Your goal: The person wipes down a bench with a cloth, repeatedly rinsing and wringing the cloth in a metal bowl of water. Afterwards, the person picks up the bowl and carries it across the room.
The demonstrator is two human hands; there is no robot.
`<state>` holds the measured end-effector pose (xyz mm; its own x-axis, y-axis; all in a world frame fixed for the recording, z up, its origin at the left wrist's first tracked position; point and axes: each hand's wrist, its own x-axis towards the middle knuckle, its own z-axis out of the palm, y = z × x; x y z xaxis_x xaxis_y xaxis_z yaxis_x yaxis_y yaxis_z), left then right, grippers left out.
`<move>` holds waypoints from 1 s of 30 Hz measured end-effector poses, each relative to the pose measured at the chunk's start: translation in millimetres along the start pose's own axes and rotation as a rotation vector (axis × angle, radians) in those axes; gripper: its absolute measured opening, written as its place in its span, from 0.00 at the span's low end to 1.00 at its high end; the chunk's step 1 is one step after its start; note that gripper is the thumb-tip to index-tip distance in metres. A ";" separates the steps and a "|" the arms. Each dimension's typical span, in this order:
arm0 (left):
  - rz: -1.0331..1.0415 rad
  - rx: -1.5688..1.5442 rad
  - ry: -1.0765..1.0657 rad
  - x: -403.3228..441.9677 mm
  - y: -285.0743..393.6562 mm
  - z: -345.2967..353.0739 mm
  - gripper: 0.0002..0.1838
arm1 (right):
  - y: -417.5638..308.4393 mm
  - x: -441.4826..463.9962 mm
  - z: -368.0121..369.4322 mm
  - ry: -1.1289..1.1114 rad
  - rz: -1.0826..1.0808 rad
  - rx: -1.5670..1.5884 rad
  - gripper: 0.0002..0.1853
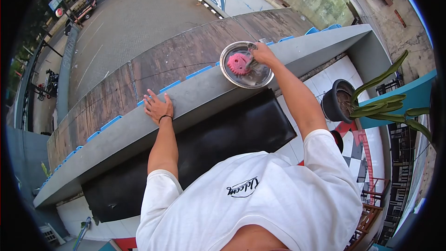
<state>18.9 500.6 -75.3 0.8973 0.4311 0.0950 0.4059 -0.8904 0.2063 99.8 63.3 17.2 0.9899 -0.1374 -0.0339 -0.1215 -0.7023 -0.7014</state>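
My right hand (264, 55) grips a round metal bowl (225, 70) by its upper right rim, with the fingers reaching over the edge. The bowl is over the grey ledge (195, 90); whether it rests there fully I cannot tell. Inside are what looks like water, a pink scrubbing sponge (238, 63) with a bumpy surface, and something greyish beside it, perhaps a cloth. My left hand (158, 107) lies flat on the ledge, fingers spread, holding nothing. A dark band circles that wrist.
Below the ledge on my side is a black padded bench (223, 135). A potted plant (339, 100) with long leaves stands to the right. Blue pieces (199, 72) line the ledge's outer edge, with a weathered brown roof (172, 51) beyond and a paved yard (125, 23) lower down.
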 end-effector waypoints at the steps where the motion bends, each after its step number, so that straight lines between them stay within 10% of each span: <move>1: 0.000 0.000 0.001 0.2 -0.3 1.2 0.42 | -3.5 -0.3 -0.7 0.026 0.066 0.030 0.10; 15: -0.011 -0.002 0.004 0.0 -2.9 4.3 0.44 | 34.6 23.1 18.2 -0.092 -0.146 -0.254 0.13; 21: -0.003 -0.025 0.004 -0.2 -3.3 4.2 0.44 | -47.5 -14.9 -2.7 -0.188 0.515 0.533 0.18; 30: -0.002 -0.029 0.018 0.3 -2.8 4.3 0.45 | -39.4 -18.9 24.3 -0.148 0.350 0.908 0.12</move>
<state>18.8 502.6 -80.0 0.8932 0.4355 0.1120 0.4021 -0.8851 0.2345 87.6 110.6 28.2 0.9152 -0.1033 -0.3894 -0.3690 0.1731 -0.9132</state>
